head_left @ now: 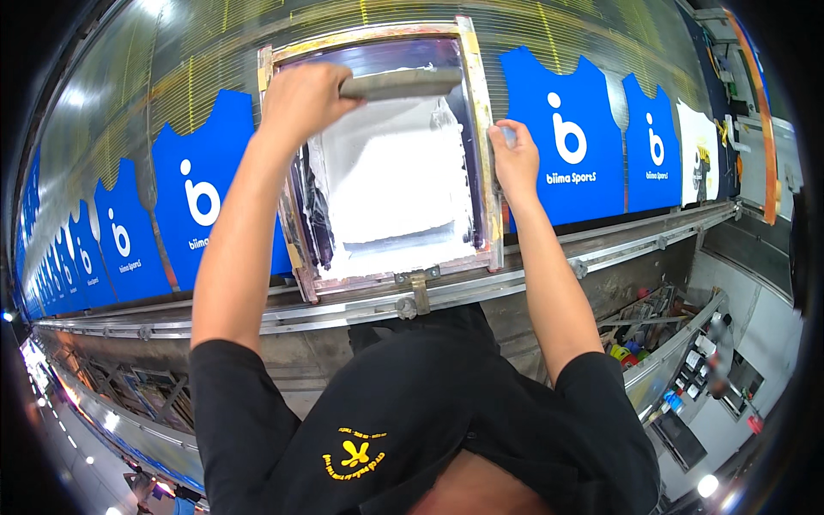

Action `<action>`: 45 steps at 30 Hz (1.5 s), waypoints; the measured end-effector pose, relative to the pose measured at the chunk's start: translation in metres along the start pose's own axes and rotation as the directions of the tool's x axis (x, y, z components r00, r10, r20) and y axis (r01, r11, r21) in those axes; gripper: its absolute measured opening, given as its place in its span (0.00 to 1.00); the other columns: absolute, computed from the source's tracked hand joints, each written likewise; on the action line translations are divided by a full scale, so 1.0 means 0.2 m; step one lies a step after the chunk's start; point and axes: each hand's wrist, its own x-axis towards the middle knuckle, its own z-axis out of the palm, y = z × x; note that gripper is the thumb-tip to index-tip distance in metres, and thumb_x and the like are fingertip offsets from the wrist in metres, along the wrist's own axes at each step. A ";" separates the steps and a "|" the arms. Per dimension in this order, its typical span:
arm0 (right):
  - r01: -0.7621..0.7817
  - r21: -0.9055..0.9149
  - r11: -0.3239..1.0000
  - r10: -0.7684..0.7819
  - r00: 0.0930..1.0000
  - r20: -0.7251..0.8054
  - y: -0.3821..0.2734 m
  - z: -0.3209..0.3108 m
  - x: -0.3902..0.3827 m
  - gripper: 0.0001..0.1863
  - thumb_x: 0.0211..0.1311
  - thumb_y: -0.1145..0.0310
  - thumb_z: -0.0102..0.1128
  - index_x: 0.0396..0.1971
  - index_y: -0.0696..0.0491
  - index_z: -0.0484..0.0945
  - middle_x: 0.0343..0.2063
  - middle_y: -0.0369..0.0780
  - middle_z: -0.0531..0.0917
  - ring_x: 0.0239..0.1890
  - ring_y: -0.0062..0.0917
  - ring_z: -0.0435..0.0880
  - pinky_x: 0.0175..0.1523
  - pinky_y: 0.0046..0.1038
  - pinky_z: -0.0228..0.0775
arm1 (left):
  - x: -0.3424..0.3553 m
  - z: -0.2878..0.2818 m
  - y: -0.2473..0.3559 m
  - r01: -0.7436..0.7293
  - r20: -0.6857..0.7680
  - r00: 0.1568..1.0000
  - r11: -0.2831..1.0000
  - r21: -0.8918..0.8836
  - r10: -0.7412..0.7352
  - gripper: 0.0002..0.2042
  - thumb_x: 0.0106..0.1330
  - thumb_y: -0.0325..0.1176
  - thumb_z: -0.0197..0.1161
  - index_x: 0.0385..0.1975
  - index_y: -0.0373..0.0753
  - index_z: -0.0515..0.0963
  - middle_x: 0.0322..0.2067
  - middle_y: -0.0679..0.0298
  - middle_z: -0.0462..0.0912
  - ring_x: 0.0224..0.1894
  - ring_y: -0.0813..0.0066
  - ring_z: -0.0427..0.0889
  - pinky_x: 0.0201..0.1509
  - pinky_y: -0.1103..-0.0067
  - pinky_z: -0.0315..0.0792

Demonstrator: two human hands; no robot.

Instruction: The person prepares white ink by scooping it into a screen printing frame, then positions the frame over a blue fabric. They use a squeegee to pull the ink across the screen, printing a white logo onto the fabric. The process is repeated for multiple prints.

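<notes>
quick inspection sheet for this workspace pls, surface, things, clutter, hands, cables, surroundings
Surface: long table with yellow lines; metal rail along its near side.
Things: screen frame with white ink on its mesh; grey squeegee; blue garment panels on both sides.
Clutter: mixed items below the table at right, unclear.
Hands: left hand grips the squeegee; right hand at the frame's right edge, grip unclear.
Cables: nothing seen clearly.
Surroundings: bright lamp, lower right.

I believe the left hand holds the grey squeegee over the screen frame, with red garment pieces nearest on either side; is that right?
Not quite: in the head view, those garment pieces are blue, not red; the left hand holds the grey squeegee over the screen frame.
</notes>
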 end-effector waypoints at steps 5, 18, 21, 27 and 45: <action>0.286 -0.194 0.938 -0.319 0.934 -0.163 0.00 0.00 0.12 0.23 0.66 0.52 0.72 0.49 0.55 0.85 0.44 0.42 0.87 0.52 0.37 0.84 0.59 0.36 0.73 | 0.27 0.07 -0.12 0.019 0.011 1.000 1.000 0.012 -0.019 0.19 0.57 0.53 0.76 0.39 0.45 0.90 0.29 0.56 0.89 0.36 0.52 0.89 0.43 0.59 0.81; 0.796 -0.326 0.510 -0.599 0.601 0.530 -0.59 0.27 0.26 0.18 0.53 0.59 0.79 0.30 0.57 0.82 0.30 0.47 0.85 0.39 0.47 0.85 0.46 0.44 0.76 | 0.04 0.17 0.01 0.041 0.030 0.999 0.999 0.000 -0.041 0.18 0.58 0.55 0.76 0.36 0.47 0.90 0.28 0.57 0.89 0.33 0.53 0.89 0.40 0.61 0.81; 0.865 -0.206 0.457 -0.732 0.498 0.466 -0.39 0.15 -0.07 0.16 0.47 0.67 0.80 0.26 0.53 0.77 0.26 0.43 0.81 0.34 0.44 0.83 0.40 0.44 0.73 | -0.31 0.20 0.21 0.122 0.111 0.987 0.992 -0.010 -0.120 0.14 0.59 0.51 0.76 0.33 0.47 0.89 0.26 0.58 0.88 0.32 0.54 0.89 0.38 0.61 0.81; 0.809 -0.194 0.554 -0.686 0.576 0.445 -0.15 -0.09 -0.74 0.20 0.39 0.75 0.77 0.36 0.54 0.79 0.33 0.40 0.80 0.38 0.40 0.80 0.46 0.41 0.70 | -1.02 0.35 0.49 0.046 -0.004 0.999 0.994 -0.096 -0.047 0.19 0.44 0.29 0.79 0.40 0.47 0.88 0.36 0.64 0.90 0.40 0.64 0.89 0.44 0.66 0.80; 0.797 -0.272 0.540 -0.563 0.582 0.587 -0.63 0.06 0.08 0.20 0.58 0.53 0.77 0.36 0.54 0.81 0.34 0.45 0.85 0.38 0.46 0.86 0.43 0.46 0.77 | -0.12 0.01 0.11 0.058 0.214 0.976 0.998 -0.037 -0.048 0.21 0.54 0.56 0.78 0.36 0.44 0.89 0.28 0.53 0.89 0.34 0.51 0.90 0.40 0.59 0.82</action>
